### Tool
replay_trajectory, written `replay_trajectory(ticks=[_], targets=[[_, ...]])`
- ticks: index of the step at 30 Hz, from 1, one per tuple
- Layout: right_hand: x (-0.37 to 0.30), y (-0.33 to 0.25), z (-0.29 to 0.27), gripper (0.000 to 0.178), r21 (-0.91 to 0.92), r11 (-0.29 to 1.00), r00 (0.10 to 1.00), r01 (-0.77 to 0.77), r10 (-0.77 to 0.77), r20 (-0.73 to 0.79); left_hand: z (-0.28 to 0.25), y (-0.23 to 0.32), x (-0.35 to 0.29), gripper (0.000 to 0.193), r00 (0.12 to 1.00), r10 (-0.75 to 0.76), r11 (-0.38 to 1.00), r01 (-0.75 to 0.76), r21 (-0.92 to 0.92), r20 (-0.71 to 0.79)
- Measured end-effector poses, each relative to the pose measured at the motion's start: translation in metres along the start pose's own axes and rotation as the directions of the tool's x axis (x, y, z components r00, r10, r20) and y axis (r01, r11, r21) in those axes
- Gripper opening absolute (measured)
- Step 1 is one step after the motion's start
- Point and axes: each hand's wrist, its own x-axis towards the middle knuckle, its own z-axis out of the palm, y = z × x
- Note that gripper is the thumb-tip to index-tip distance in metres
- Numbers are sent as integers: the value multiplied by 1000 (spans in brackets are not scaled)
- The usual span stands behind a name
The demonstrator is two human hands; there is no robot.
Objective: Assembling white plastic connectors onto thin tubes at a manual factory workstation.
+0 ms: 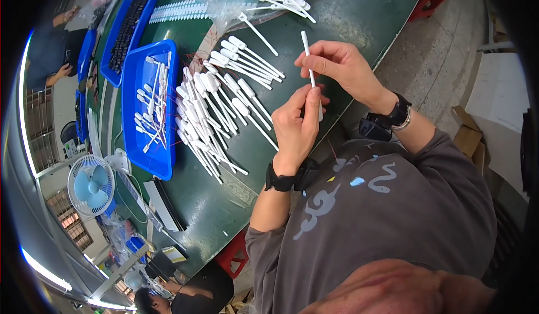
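Observation:
A slim white plastic stick stands nearly upright between my two hands, above the near edge of the green table. My left hand is closed round its lower part, thumb pressed against it. Higher up, my right hand pinches the stick between thumb and fingers. My fingers hide part of its lower end. To the left, a pile of similar white sticks with wide flat heads lies on the table, thin reddish wires among them. Several more of these white sticks lie in a row just beyond the pile.
A blue tray of small white parts stands left of the pile, another blue tray of black parts behind it. A plastic bag with white sticks lies at the far side. A fan and other people are farther left.

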Motion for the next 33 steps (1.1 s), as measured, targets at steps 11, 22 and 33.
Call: replay_trajectory(ticks=[11, 22, 33], targets=[[14, -6, -1, 21, -51, 965, 956, 257, -261, -132, 0, 7, -1, 20, 1000, 16, 989, -15, 150, -5], [-12, -11, 3, 22, -142, 939, 925, 314, -336, -179, -15, 7, 2, 11, 889, 436, 847, -351, 399, -143], [-36, -42, 30, 19, -271, 675, 670, 686, -443, 596, -61, 28, 7, 17, 963, 63, 908, -164, -386, -261]])
